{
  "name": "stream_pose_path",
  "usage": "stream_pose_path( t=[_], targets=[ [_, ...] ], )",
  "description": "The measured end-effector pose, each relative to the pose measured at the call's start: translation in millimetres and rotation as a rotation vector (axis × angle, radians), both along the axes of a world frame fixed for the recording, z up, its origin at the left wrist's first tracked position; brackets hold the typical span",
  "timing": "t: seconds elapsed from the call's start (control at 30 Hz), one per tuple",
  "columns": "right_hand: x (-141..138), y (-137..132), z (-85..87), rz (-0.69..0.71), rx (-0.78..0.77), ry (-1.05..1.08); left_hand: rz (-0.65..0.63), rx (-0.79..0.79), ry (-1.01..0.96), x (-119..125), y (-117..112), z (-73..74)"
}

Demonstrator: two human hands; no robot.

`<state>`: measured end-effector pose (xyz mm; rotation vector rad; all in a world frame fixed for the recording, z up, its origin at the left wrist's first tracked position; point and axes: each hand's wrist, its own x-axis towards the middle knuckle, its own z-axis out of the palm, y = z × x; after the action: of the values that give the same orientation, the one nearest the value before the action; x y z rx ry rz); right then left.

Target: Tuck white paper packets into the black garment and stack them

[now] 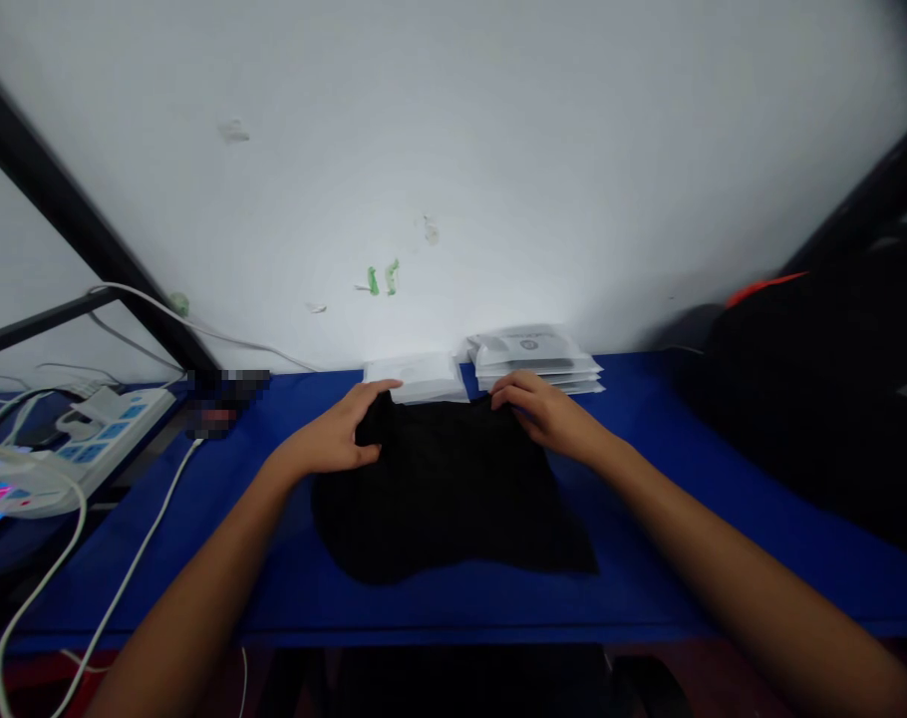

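A piece of black cloth (pixel 453 489) lies over the middle of the blue table, its lower edge near the front. Its kind of garment or use cannot be made out. My left hand (pixel 341 434) grips the cloth's upper left corner, thumb below and fingers above a fold. At the upper right corner, my right hand (pixel 539 414) pinches the edge between thumb and fingers. Just behind the cloth lies a flat white packet (pixel 416 374), partly covered by it. A stack of several white plastic packets (pixel 532 349) sits beyond my right hand, against the wall.
On the left, a white power strip (pixel 117 434) carries plugs and tangled white cables (pixel 144 543). A large black bag or cloth heap (pixel 819 399) with an orange edge fills the right end of the blue table (pixel 648 588). A wall (pixel 453 150) closes off the back.
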<state>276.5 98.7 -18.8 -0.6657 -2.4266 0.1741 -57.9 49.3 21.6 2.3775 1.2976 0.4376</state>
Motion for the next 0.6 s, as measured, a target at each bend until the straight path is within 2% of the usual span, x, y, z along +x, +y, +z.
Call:
stream_pose_path(
  t=[0.13, 0.33, 0.5, 0.6],
  targets=[
    [1.6, 1.5, -0.3, -0.004, -0.026, -0.013, 0.014, -0.027, 0.071, -1.2, 0.5, 4.5],
    [5.6, 1.9, 5.1, -0.001, -0.087, -0.028, 0.221, -0.089, 0.187, -6.6, 1.8, 5.0],
    [14.2, 7.3, 10.9, 0.022, -0.149, -0.003, 0.183, -0.151, 0.194, -14.3, 3.3, 2.7],
    [22.3, 10.7, 16.4, 0.027, -0.206, 0.014, 0.224, -0.174, 0.146, -18.5, 4.1, 5.8]
  ],
)
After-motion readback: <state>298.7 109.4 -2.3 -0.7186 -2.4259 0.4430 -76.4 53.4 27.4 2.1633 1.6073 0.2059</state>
